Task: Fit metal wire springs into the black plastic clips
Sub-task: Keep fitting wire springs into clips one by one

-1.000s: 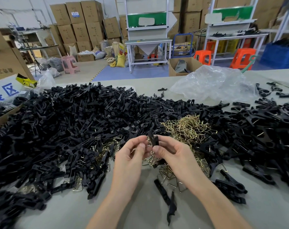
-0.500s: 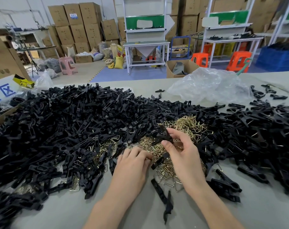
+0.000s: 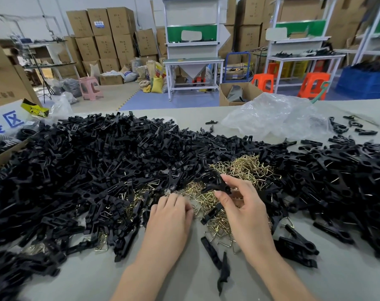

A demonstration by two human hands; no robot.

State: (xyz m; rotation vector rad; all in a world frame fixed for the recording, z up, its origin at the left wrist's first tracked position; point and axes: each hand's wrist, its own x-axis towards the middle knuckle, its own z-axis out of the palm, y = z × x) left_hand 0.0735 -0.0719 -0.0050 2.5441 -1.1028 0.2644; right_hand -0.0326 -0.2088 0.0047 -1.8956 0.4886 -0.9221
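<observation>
In right hand (image 3: pixel 247 211), black clip (image 3: pixel 219 185) above springs (image 3: pixel 247 168)

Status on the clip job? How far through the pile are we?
Done: clips on the right show wire in them, so they are likely assembled. In hand: the right hand pinches a black clip; the left hand rests on the brass springs, fingers curled, grip hidden. Left: the large heap of black parts and most of the springs. Far from finished, I'd judge.

Two hands (image 3: pixel 169 218) (image 3: pixel 247 211), two orange stools (image 3: pixel 262 81) (image 3: pixel 313 84), one pink stool (image 3: pixel 89 86), countless black clips (image 3: pixel 76 170)
</observation>
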